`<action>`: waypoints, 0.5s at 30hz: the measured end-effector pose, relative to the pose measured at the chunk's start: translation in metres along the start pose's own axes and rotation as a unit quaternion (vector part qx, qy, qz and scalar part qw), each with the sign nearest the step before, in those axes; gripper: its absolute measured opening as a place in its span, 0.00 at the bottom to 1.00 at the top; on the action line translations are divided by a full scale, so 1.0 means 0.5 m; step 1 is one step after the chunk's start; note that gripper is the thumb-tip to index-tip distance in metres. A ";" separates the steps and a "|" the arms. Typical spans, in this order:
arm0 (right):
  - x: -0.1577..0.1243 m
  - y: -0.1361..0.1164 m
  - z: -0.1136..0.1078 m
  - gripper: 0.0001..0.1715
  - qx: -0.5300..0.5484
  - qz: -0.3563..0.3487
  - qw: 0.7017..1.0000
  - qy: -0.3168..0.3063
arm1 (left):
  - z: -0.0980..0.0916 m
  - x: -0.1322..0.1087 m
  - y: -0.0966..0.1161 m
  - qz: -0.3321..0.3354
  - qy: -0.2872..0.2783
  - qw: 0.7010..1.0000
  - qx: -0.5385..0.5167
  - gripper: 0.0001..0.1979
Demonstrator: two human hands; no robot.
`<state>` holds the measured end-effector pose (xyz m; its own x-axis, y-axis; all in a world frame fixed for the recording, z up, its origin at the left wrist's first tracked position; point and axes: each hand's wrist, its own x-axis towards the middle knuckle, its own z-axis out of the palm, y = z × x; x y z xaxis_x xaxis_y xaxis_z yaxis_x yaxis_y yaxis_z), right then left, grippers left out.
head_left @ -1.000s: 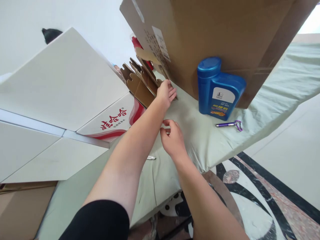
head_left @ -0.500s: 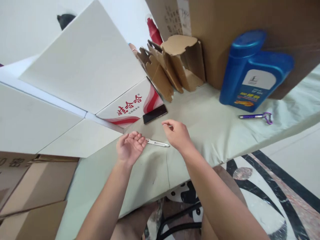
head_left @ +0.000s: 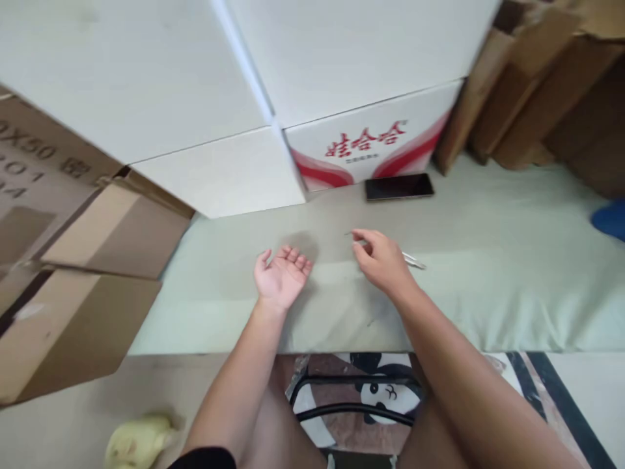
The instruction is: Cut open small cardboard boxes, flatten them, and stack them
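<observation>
My left hand point(head_left: 283, 277) is palm up above the pale green cloth, its fingers loosely spread with nothing in the palm. To its right, my right hand point(head_left: 383, 260) has the thumb and index finger bent toward each other as in a pinch. A thin dark sliver point(head_left: 348, 233) shows at those fingertips; whether it is held or lies on the cloth is unclear. Partly hidden behind the right hand is a slim white cutter-like tool point(head_left: 414, 260). A black phone point(head_left: 399, 187) lies flat beyond that hand, against a white carton with red print point(head_left: 368, 153).
Large white boxes point(head_left: 209, 169) stand along the back of the cloth-covered table point(head_left: 512, 273). Brown cartons point(head_left: 83, 312) are stacked at the left, and folded cardboard pieces point(head_left: 522, 98) stand at back right. A blue bottle's edge point(head_left: 610, 218) shows at far right. Below is a yellow plush-like thing point(head_left: 139, 443).
My view has swung left, so the boxes and phone sit further right and most of the blue bottle has left the picture. My hands are further apart; the left stays palm up.
</observation>
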<state>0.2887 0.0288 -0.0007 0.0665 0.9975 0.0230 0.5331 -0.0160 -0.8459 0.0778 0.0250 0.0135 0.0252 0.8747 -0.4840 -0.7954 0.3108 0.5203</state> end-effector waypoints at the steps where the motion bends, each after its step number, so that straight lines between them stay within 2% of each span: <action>1: -0.003 -0.002 0.021 0.23 -0.013 -0.015 1.000 -0.011 | -0.009 -0.002 0.013 0.004 0.004 1.000 -0.005 0.21; 6: -0.030 -0.009 0.117 0.22 -0.076 -0.102 0.990 -0.065 | -0.056 -0.019 0.076 0.060 0.011 0.997 -0.053 0.17; 10: -0.060 -0.006 0.167 0.19 -0.117 -0.169 0.974 -0.098 | -0.087 -0.042 0.120 0.092 0.001 0.986 -0.138 0.16; 12: -0.075 -0.007 0.180 0.18 -0.136 -0.198 0.967 -0.091 | -0.099 -0.056 0.142 0.097 -0.014 0.977 -0.192 0.15; 15: -0.098 -0.039 0.192 0.18 -0.153 -0.214 0.964 -0.027 | -0.118 -0.078 0.174 0.100 -0.036 0.961 -0.254 0.13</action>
<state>0.1940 -0.0130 -0.0365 -0.2539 0.9194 0.3004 0.7271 0.3863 -0.5675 -0.0278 -0.0041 0.0362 -0.1311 0.9273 -0.3507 -0.9815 -0.0718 0.1773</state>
